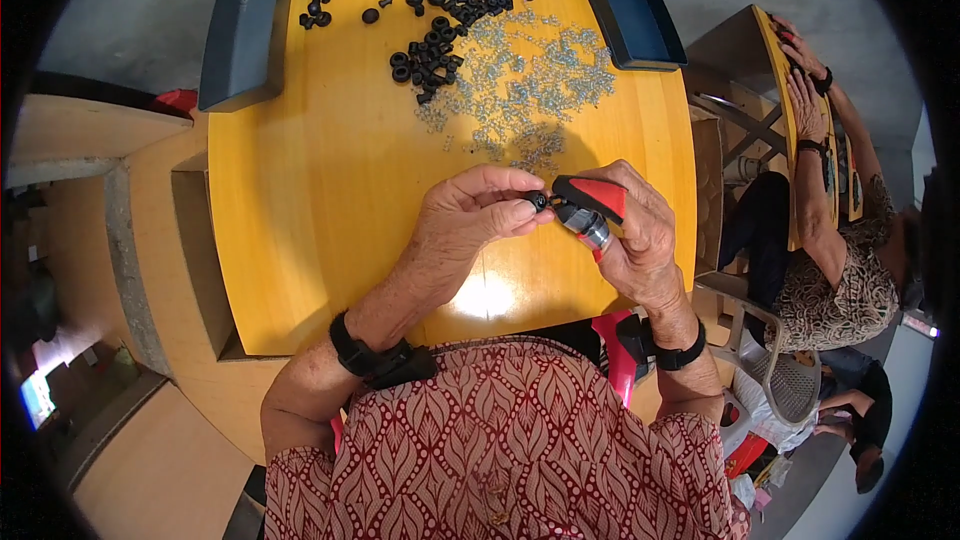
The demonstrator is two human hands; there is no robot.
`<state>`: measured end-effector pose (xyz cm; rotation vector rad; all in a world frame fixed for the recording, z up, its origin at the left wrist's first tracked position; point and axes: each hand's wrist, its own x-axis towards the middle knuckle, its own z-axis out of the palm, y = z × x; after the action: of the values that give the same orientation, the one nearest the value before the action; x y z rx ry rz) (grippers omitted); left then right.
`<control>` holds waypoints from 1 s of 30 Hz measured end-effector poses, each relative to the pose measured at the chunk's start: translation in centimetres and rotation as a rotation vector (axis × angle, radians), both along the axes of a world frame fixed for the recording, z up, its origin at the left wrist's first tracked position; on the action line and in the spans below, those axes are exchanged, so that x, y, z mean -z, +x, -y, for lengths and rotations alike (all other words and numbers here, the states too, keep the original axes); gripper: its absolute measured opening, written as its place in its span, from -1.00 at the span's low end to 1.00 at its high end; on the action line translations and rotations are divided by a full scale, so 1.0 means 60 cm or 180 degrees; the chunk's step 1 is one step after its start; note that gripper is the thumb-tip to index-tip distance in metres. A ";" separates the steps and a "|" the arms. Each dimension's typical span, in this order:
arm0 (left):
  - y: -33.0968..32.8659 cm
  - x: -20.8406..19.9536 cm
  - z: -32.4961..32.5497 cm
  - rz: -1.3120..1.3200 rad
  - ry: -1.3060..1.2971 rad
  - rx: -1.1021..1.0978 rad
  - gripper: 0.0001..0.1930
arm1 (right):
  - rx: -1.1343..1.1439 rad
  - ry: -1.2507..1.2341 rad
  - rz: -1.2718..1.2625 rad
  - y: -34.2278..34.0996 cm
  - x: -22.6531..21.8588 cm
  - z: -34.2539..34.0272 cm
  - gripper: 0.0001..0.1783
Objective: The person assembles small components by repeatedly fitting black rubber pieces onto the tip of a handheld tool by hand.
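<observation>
Between the thumb and fingers of my left hand [468,212] is a small round black plastic part [537,201]. My right hand [645,230] is wrapped round a hand tool with red and black handles and a metal head, which looks like a pair of pliers [590,212]. The tool's tip points left and meets or nearly meets the black part; which of the two I cannot tell. Both hands are above the near half of the yellow table [320,230]. Beyond them lies a wide scatter of tiny shiny clear or metal pieces [520,80].
Loose black plastic parts [435,55] are heaped toward the table's far edge. A dark tray [245,35] is at the far left and another dark tray [632,15] at the far right. On the right, another person [835,260] sits with hands on a separate table, beside a grey chair [785,370].
</observation>
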<state>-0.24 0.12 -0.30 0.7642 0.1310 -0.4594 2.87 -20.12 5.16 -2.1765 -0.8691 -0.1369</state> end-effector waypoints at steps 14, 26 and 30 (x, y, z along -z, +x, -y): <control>0.003 -0.003 0.000 0.0039 0.0081 0.0064 -0.73 | -0.0022 -0.0130 0.0171 0.004 -0.011 0.002 -0.65; 0.000 -0.002 0.000 0.0039 0.0262 0.0090 -0.73 | -0.0240 -0.0447 0.0513 0.006 -0.016 0.000 -0.60; 0.001 -0.004 -0.001 0.0069 0.0319 0.0090 -0.70 | -0.0419 -0.0732 0.0753 0.008 -0.024 -0.006 -0.61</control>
<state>-0.19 0.18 -0.07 0.8700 0.1237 -0.4739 3.37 -19.77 6.58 -2.3384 -1.2104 -0.2433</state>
